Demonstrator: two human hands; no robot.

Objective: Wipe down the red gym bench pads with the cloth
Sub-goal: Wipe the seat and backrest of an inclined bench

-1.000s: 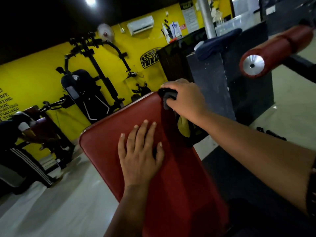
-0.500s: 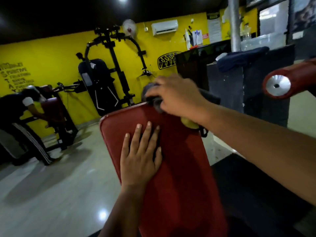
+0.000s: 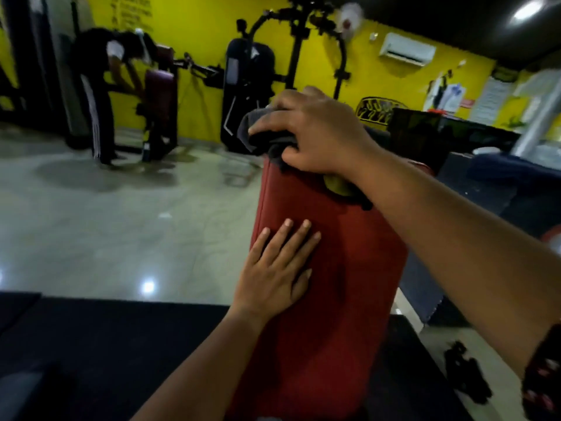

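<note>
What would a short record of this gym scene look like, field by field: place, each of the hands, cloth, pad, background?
place: gym with a yellow wall
right hand: grips the dark cloth at the pad's top edge
left hand: flat, fingers straight, resting on the red bench pad
background: another person bent over a machine

The red bench pad (image 3: 328, 268) looks smooth matt vinyl, the dark cloth (image 3: 258, 132) soft (floor (image 3: 121, 232) glossy).

The red pad (image 3: 349, 253) bears cloth (image 3: 258, 135) and left hand (image 3: 276, 268).
</note>
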